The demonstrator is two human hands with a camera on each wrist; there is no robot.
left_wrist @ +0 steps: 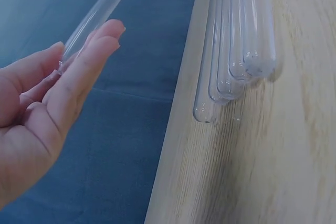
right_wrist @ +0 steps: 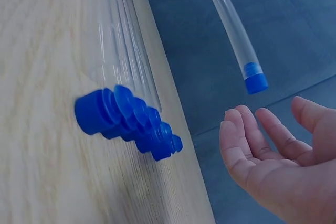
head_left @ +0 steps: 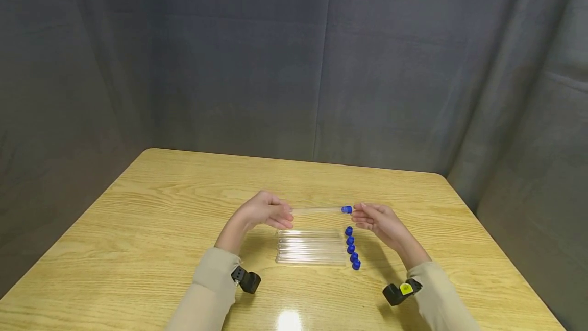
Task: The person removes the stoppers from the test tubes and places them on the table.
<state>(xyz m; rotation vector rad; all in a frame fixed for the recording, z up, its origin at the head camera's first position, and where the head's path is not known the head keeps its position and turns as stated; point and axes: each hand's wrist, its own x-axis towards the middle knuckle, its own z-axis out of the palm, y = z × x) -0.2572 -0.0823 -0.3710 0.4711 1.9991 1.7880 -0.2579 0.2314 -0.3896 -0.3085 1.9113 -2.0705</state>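
Observation:
Between thumb and fingers, my left hand [head_left: 268,211] pinches the rounded end of a clear test tube [head_left: 317,210]. The tube lies roughly level above the table, its other end pointing right and closed by a blue cap [right_wrist: 256,83]. My right hand [head_left: 378,222] is just right of that cap, fingers loosely bent; in the right wrist view a gap shows between fingertips and cap. Below the raised tube, several clear test tubes [left_wrist: 257,30] lie side by side on the table. Several blue caps [head_left: 351,249] form a row by the tubes' right ends.
The wooden table [head_left: 151,229] spreads out around the tubes, with its far edge beyond both hands. Grey curtains [head_left: 239,65] hang behind it and at both sides. Each sleeve carries a small black wrist camera [head_left: 248,281].

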